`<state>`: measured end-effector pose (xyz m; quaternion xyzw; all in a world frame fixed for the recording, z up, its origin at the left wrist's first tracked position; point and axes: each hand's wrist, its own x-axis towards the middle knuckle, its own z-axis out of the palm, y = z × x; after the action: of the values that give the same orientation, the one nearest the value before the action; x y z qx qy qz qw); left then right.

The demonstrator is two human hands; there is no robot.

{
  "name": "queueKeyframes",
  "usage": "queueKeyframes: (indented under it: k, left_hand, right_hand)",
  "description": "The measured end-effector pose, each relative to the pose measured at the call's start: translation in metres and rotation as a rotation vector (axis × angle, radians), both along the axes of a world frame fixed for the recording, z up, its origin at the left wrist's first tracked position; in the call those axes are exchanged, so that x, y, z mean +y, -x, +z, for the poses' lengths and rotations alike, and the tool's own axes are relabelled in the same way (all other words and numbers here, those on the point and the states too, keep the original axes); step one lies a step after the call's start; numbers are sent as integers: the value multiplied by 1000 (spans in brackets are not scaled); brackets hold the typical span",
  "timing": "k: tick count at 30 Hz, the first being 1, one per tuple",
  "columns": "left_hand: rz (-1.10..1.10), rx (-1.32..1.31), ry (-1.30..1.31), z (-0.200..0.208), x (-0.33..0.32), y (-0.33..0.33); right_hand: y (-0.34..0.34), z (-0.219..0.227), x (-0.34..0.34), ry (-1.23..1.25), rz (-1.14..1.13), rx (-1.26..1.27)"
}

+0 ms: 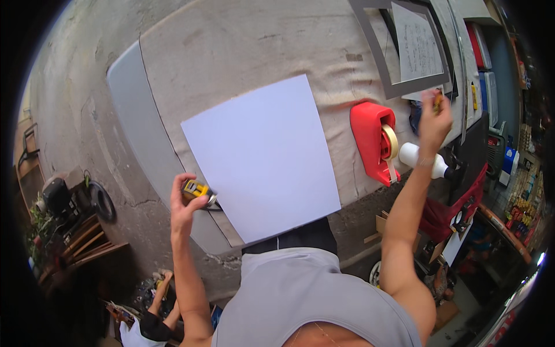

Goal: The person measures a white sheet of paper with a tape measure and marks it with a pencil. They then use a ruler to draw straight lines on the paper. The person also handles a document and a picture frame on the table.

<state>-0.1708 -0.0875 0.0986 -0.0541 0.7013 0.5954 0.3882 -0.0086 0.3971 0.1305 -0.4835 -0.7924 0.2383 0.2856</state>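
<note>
My left hand (184, 208) is closed around a yellow and black tape measure (196, 189) at the left edge of a large white sheet (263, 159). The sheet lies flat on the cloth-covered table in front of me. Raised over the table's right side, my right hand (435, 121) pinches something small and yellowish-brown whose kind I cannot make out. Just beyond that hand lies a grey frame-shaped mat (378, 52) with a handwritten paper (417, 46) inside its opening. Left of my right forearm stands a red tape dispenser (364, 136) with a cream roll.
A white bottle (409, 155) with a black top lies beside the dispenser, partly behind my right forearm. A yellow knife-like tool (474, 96) is at the far right. Dark red cloth (442, 218) hangs at the right. Another person (153, 324) is at lower left.
</note>
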Motion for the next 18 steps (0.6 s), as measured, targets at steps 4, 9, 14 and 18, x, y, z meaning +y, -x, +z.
queueKeyframes:
  k: [4,9,14,18]
  left_hand:
    - [-168,404,-98,-11,69,-50]
    - [-241,1054,-24,-32,145,-70]
    - [-172,1328,129,-65,178,-36]
    - [15,1331,480,-91,158,7]
  right_hand:
    - [9,-2,-176,922,553,-57]
    - [6,-59,-206,1189,480,321]
    - [40,-76,-137,1149,496,305]
    - [71,-119,-86,418,461,82]
